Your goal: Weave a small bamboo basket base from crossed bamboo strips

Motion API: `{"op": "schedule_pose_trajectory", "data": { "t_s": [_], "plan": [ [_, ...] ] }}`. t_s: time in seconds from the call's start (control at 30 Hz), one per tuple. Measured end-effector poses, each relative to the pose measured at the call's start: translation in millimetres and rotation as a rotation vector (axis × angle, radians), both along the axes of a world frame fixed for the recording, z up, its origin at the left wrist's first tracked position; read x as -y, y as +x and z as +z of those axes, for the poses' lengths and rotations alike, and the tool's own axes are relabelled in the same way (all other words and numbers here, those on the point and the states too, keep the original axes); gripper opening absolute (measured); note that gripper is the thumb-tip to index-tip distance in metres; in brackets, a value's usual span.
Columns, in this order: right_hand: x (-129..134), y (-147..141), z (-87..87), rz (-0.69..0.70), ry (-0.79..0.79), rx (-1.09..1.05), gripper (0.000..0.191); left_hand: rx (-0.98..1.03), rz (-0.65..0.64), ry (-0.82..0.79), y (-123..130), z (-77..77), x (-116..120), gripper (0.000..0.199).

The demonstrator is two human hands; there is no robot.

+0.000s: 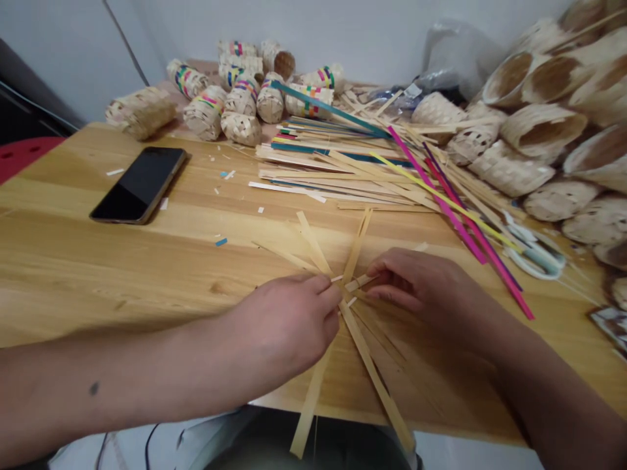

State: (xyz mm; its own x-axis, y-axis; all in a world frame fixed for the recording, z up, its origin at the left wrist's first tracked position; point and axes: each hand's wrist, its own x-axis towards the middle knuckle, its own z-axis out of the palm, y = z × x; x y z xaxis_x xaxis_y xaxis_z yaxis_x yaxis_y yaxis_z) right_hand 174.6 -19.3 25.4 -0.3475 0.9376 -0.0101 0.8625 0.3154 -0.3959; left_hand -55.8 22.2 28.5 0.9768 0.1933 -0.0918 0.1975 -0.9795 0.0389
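Several pale bamboo strips (372, 372) cross one another in a star at the table's front edge, two ends reaching past the edge. My left hand (298, 320) is closed over the left side of the crossing, its fingertips pressed on the strips and hiding part of the centre. From the right, my right hand (416, 287) pinches a bamboo strip (360, 282) between thumb and fingers, close to where the strips meet.
Loose natural and coloured strips (343, 156) lie behind the hands, with white-handled scissors (536, 254) to the right. Woven bamboo baskets (543, 130) pile up at right; small woven cylinders (240, 98) stand at the back. A phone (140, 186) rests at left on the wooden table (171, 274).
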Motion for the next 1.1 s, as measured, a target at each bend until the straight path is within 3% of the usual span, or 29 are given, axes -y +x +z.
{"op": "schedule_pose_trajectory", "data": {
  "t_s": [0.23, 0.43, 0.63, 0.9, 1.1],
  "plan": [
    [-1.0, 5.9, -5.7, -0.101, 0.244, 0.048, 0.019, 0.113, -0.009, 0.014, -1.1, 4.2, 13.8, 0.017],
    [0.3, 2.2, 2.6, -0.01, 0.139, 0.023, 0.012, 0.117, 0.015, -0.014, -3.5, 7.3, -1.3, 0.019],
    [6.2, -3.7, 5.1, -0.001, 0.11, 0.056, 0.012, 0.131, 0.04, -0.098, -1.3, 0.1, -23.7, 0.028],
    [7.8, 2.5, 9.9, -0.041, 0.046, 0.132, 0.012, 0.211, -0.016, -0.041, 1.3, -2.1, -25.9, 0.029],
    [10.9, 0.2, 7.7, 0.044, -0.121, 0.072, 0.021, 0.271, -0.072, -0.055, 6.0, -14.8, -29.5, 0.025]
  ]
}}
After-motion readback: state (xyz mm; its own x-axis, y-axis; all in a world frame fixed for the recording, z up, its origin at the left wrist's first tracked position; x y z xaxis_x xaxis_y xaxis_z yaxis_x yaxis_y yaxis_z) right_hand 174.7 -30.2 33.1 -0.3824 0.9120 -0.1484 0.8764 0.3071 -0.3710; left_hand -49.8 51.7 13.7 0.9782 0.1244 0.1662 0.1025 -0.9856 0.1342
